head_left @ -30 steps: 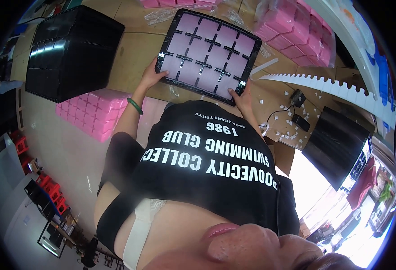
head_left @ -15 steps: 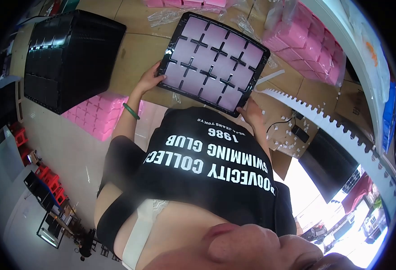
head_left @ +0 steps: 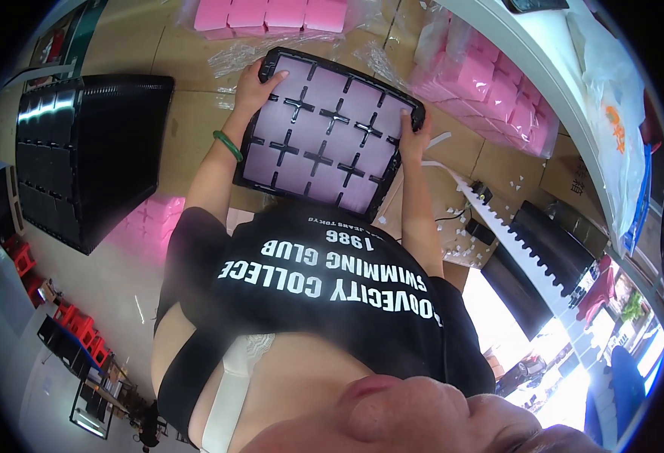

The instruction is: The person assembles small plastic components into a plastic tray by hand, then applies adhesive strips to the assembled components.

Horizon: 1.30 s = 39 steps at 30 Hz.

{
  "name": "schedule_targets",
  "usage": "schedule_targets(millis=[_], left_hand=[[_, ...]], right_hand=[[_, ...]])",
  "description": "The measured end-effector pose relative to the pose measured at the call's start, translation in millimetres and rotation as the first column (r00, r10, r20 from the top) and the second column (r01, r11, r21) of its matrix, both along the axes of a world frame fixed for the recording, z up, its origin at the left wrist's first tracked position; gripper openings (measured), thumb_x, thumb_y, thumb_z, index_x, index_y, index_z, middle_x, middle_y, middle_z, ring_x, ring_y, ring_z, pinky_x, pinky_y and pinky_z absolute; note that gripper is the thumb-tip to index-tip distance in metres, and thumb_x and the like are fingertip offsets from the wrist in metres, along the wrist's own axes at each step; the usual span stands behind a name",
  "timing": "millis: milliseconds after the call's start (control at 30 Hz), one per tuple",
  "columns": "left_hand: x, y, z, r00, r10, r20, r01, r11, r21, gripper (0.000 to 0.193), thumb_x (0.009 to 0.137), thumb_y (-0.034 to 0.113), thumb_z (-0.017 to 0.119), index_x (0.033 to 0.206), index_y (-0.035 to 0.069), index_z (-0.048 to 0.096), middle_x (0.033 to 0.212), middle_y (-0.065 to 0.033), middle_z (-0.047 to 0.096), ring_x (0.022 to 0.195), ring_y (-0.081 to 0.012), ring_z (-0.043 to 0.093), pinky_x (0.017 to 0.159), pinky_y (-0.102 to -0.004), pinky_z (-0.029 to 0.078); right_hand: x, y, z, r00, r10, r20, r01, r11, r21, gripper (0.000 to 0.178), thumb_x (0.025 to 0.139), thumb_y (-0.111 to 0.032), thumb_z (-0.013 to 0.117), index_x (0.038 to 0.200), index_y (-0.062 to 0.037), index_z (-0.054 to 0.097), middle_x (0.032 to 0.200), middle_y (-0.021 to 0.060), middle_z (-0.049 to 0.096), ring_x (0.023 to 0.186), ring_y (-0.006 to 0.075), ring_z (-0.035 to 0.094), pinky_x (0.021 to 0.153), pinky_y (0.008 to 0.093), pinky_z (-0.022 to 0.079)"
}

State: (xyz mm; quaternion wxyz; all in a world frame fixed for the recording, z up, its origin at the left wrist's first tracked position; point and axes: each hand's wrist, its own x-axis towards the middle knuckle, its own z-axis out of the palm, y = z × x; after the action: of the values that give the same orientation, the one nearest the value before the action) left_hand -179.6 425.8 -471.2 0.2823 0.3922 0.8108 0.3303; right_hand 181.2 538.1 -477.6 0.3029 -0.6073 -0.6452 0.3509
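Note:
A shallow black plastic tray [head_left: 335, 116] lies between my hands, tilted a little in the view. Pale lilac foam-like blocks [head_left: 317, 130] fill it, with black cross-shaped dividers showing between them. My left hand [head_left: 253, 87] is closed on its far left corner, thumb on top. At the far right corner my right hand [head_left: 415, 134] grips the rim, its thumb also over the top face. Fingers under the edge are hidden on both sides. A green bangle [head_left: 228, 146] circles my left wrist.
Left stands a tall stack of black trays [head_left: 121, 158], with pink foam blocks [head_left: 151, 219] beside it. More pink blocks [head_left: 272, 15] and a plastic-wrapped pink stack [head_left: 490, 94] sit beyond. A white toothed strip [head_left: 528, 253] and white scraps [head_left: 453, 215] are at right.
Both hands have shifted from the tray's nearer parts to its far corners. The tray sits slightly further left and lower in view; the whole view has shifted too.

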Motion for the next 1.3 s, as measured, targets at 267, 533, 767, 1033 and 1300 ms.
schedule_targets(millis=[267, 533, 767, 1033, 1300], left_hand=[[6.0, 4.8, 12.2, 0.999, -0.020, -0.032, 0.022, 0.998, 0.066, 0.079, 0.068, 0.057, 0.075, 0.122, 0.003, 0.057, 0.112, -0.0213, 0.061, 0.116, -0.0363, 0.052, 0.097, -0.0407, 0.043], [-16.4, 19.4, 24.6, 0.993, -0.084, 0.082, 0.103, 0.957, -0.270, 0.088, 0.063, 0.066, 0.073, 0.120, 0.001, 0.058, 0.120, -0.0232, 0.056, 0.115, -0.0382, 0.052, 0.096, -0.0395, 0.044], [-3.2, 13.0, 10.7, 0.978, -0.056, -0.203, 0.014, 0.979, -0.205, 0.084, 0.072, 0.069, 0.063, 0.116, -0.002, 0.060, 0.109, -0.0237, 0.061, 0.104, -0.0361, 0.059, 0.091, -0.0401, 0.046], [14.0, -56.1, 11.4, 0.967, 0.238, -0.096, -0.236, 0.971, 0.032, 0.071, 0.080, 0.058, 0.064, 0.117, -0.003, 0.059, 0.105, -0.0207, 0.064, 0.098, -0.0325, 0.062, 0.087, -0.0381, 0.048], [60.6, -180.9, 20.0, 0.879, 0.469, 0.082, -0.472, 0.881, 0.022, 0.059, 0.080, 0.043, 0.071, 0.117, -0.001, 0.059, 0.104, -0.0181, 0.063, 0.096, -0.0275, 0.061, 0.086, -0.0360, 0.047]], right_hand=[[1.3, 5.2, -5.7, 0.982, 0.073, -0.174, -0.083, 0.995, -0.050, 0.071, 0.072, -0.029, 0.082, 0.126, 0.0022, 0.047, 0.110, 0.0157, 0.059, 0.101, 0.0237, 0.057, 0.090, 0.0353, 0.045], [4.6, 18.0, 12.5, 0.982, 0.066, -0.178, -0.114, 0.955, -0.274, 0.078, 0.067, -0.038, 0.084, 0.123, 0.0027, 0.047, 0.109, 0.0176, 0.059, 0.101, 0.0238, 0.058, 0.090, 0.0346, 0.045], [-3.3, 18.9, 23.1, 0.970, 0.167, 0.178, -0.155, 0.985, -0.082, 0.074, 0.073, -0.041, 0.079, 0.123, 0.0038, 0.047, 0.114, 0.0218, 0.059, 0.104, 0.0304, 0.058, 0.091, 0.0378, 0.045], [26.3, -42.8, 34.0, 0.977, 0.136, 0.162, -0.141, 0.990, 0.021, 0.086, 0.075, -0.040, 0.077, 0.135, 0.0041, 0.036, 0.130, 0.0258, 0.046, 0.124, 0.0380, 0.041, 0.104, 0.0447, 0.032], [55.9, -148.4, 50.4, 0.876, 0.335, 0.347, -0.364, 0.931, 0.021, 0.116, 0.062, -0.046, 0.083, 0.146, -0.0001, 0.017, 0.145, 0.0307, 0.023, 0.136, 0.0468, 0.019, 0.111, 0.0536, 0.017]])
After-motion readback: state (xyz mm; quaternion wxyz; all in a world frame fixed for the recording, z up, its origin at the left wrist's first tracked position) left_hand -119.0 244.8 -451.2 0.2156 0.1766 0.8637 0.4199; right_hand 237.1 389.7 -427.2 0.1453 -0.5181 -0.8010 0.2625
